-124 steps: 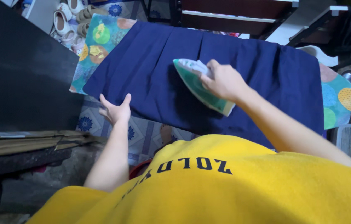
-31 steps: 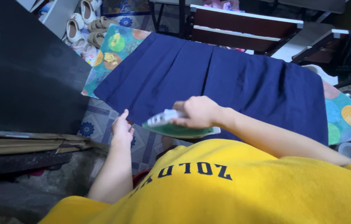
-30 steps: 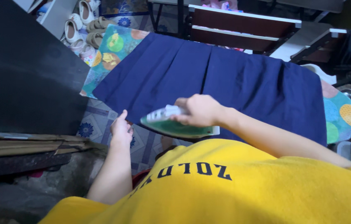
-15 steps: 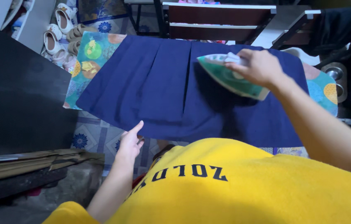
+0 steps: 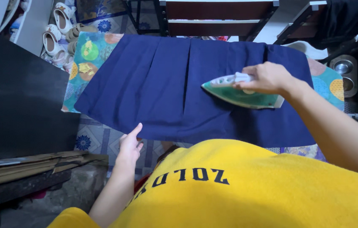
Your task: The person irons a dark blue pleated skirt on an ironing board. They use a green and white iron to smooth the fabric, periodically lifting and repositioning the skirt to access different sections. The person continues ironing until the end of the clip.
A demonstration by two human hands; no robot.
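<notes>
A navy blue pleated cloth [image 5: 162, 88] lies spread over an ironing board with a colourful patterned cover [image 5: 87, 55]. My right hand [image 5: 267, 78] grips the handle of a green and white iron [image 5: 240, 92], which rests on the right half of the cloth with its tip pointing left. My left hand [image 5: 130, 145] is at the cloth's near edge, fingers apart, fingertips touching the hem.
A black panel [image 5: 18, 105] stands at the left above stacked cardboard [image 5: 31, 164]. Shoes [image 5: 58, 33] lie on the tiled floor at the far left. A dark wooden bench [image 5: 217, 17] stands behind the board, and metal bowls [image 5: 346, 71] sit at the right.
The iron has slid from the near edge up to the far right and back down onto the right half of the cloth. My left hand stays at the near hem.
</notes>
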